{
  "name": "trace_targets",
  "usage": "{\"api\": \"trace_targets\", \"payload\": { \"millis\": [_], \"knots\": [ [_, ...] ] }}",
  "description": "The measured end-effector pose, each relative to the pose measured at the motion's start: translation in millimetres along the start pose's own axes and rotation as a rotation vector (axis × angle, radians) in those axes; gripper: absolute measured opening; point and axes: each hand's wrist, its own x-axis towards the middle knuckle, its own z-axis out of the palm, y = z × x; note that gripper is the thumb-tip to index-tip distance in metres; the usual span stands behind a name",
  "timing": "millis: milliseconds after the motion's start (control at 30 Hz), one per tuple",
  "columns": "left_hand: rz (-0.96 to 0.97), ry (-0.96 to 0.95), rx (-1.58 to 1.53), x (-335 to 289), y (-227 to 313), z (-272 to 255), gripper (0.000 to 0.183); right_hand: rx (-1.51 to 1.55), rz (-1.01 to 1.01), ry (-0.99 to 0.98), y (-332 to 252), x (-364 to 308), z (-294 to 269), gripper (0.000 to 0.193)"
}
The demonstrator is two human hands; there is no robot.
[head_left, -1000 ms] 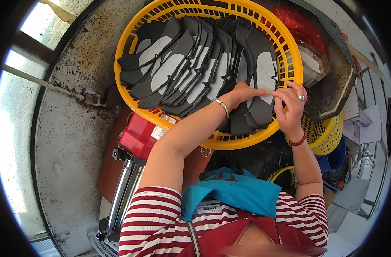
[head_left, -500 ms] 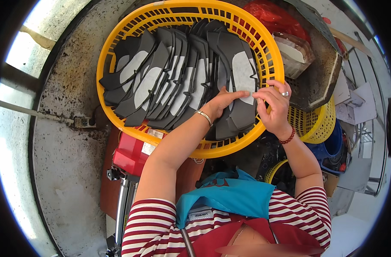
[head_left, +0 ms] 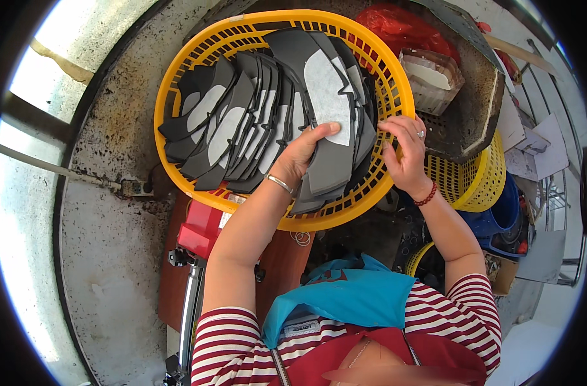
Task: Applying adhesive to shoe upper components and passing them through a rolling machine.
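1. Your left hand (head_left: 301, 153) had a firm grip on the front gray piece (head_left: 332, 166), the thumb pressed on its white patch (head_left: 325, 93) and the fingers hidden behind; how many layers that grip took in, you could not tell from this view
2. That piece leaned in the right half of the yellow basket (head_left: 293, 16), patch side toward you, with further pieces layered behind it and to its right
3. Your right hand (head_left: 406, 151) hung at the basket's right side, its grip half curled, with a gap between thumb and fingers and nothing visible in it
4. The step seemed to be steadying those layers, so even, light thumb pressure suited it best; the pieces looked likely to flex
5. The notched edge (head_left: 348, 92) probably needed care, as it could have snagged a neighbor
6. The row of gray pieces (head_left: 231, 132) leaned close on the left, so a sideways pull risked dragging it along
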Motion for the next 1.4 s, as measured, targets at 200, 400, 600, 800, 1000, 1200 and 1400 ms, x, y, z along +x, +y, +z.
{"api": "trace_targets", "payload": {
  "millis": [200,400,600,800,1000,1200,1400],
  "knots": [
    [0.115,-0.066,0.028,-48.3,8.1,10.9,0.066,0.102,0.111,0.054,-16.0,-8.3,-11.0,0.031],
    [0.466,-0.021,0.474,-114.6,12.8,62.3,0.093,0.729,0.247,0.156,-117.5,-37.5,-30.4,0.045],
    [0.907,0.54,1.489,-213.8,-78.1,88.4,0.11,1.533,0.873,-0.01,-186.3,-114.2,-22.1,0.055],
    [0.819,0.683,1.936,-330.3,-208.1,67.5,0.113,2.195,1.136,0.15,-284.6,-201.5,4.8,0.055],
    [0.476,0.786,1.958,-420.4,-312.6,31.9,0.115,2.435,1.362,-0.229,-315.9,-361.7,90.9,0.054],
    [0.148,1.007,1.927,-498.2,-386.2,1.2,0.111,2.647,1.575,-0.45,-401.7,-418.2,128.7,0.057],
    [0.036,1.202,1.898,-539.6,-435.2,-18.4,0.111,2.746,1.609,-0.588,-438.3,-472.7,183.5,0.057]
  ]
}}
